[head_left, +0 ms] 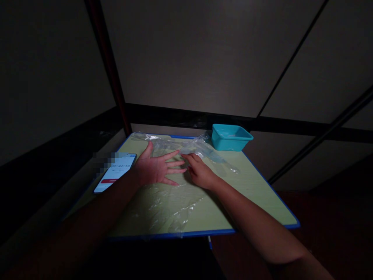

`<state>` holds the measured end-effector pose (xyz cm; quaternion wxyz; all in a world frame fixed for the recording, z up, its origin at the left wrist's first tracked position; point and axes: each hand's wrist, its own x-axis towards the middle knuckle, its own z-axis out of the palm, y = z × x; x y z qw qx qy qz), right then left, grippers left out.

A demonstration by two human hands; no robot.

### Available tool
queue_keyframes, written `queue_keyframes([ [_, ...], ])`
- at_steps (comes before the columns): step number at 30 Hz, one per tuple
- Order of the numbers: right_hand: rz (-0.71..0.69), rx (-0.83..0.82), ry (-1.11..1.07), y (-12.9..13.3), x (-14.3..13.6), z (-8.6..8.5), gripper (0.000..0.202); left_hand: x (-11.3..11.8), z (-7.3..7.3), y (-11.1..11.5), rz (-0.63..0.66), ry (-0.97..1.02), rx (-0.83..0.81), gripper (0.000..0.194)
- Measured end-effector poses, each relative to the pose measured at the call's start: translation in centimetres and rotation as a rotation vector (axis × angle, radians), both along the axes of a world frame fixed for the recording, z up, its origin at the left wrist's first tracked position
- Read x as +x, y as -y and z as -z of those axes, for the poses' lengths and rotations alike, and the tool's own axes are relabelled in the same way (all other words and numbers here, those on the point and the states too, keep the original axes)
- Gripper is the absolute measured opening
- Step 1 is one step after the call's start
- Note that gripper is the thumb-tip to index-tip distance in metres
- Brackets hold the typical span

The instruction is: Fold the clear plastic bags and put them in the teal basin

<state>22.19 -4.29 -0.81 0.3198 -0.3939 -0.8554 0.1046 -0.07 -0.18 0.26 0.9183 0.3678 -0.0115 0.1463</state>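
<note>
"Grip? Left hand (154, 170) released, palm up, fingers spread; right hand (202, 174) bent beside its fingertips, pinching or not I can't tell."

"Which step?"

"Seemingly one hand brought to the other, above clear film (201, 144) on the desk (258, 190); the next move calls for light fingertips."

"Obstacles?"

"Loose film folds; phone (118, 171) by the left wrist, teal tub (230, 144) at the far right corner."
</note>
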Motion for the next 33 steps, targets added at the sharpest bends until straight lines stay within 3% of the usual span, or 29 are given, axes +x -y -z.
queue_keyframes([
  [2, 0.034, -0.029, -0.134, -0.1, -0.2, 0.0, 0.043, 0.1, -0.2, 0.1, -0.029, -0.046, 0.019, 0.092],
  [5, 0.091, -0.208, -0.572, -0.2, -0.2, -0.9, 0.026, 0.3, -0.5, 0.4, -0.102, -0.149, 0.048, 0.096],
  [8, -0.088, -0.512, -1.028, -0.1, 0.5, -2.5, 0.061, 0.4, -0.9, 0.7, -0.166, -0.205, 0.066, 0.093],
  [11, -0.205, -0.552, -1.208, -0.1, 1.2, -3.3, 0.077, 0.4, -1.1, 0.9, -0.204, -0.220, 0.054, 0.093],
  [13, -0.169, -0.555, -1.110, -0.3, 1.2, -2.9, 0.080, 0.5, -1.2, 1.0, -0.219, -0.231, 0.033, 0.094],
  [16, -0.030, -0.485, -0.678, -0.4, 0.7, -1.3, 0.065, 0.8, -1.1, 0.9, -0.310, -0.262, 0.021, 0.095],
  [20, -0.025, -0.129, -0.105, 0.2, -0.2, -0.3, 0.036, 1.3, -0.9, 0.4, -0.768, -0.317, 0.129, 0.076],
  [22, -0.075, -0.019, -0.003, 0.7, -0.4, -0.7, 0.027, 1.3, -0.8, 0.0, -0.977, -0.306, 0.172, 0.068],
  [25, -0.143, 0.026, 0.028, 1.2, -0.5, -1.3, 0.022, 0.9, -0.9, -0.4, -1.113, -0.259, 0.132, 0.067],
  [28, -0.176, -0.031, 0.135, 1.2, -0.3, -1.3, 0.042, 0.4, -0.8, -0.6, -1.043, -0.216, 0.033, 0.075],
  [33, -0.117, -0.257, 0.340, 0.9, 0.1, -0.3, 0.076, 0.3, -0.6, -0.4, -0.693, -0.086, -0.024, 0.086],
])
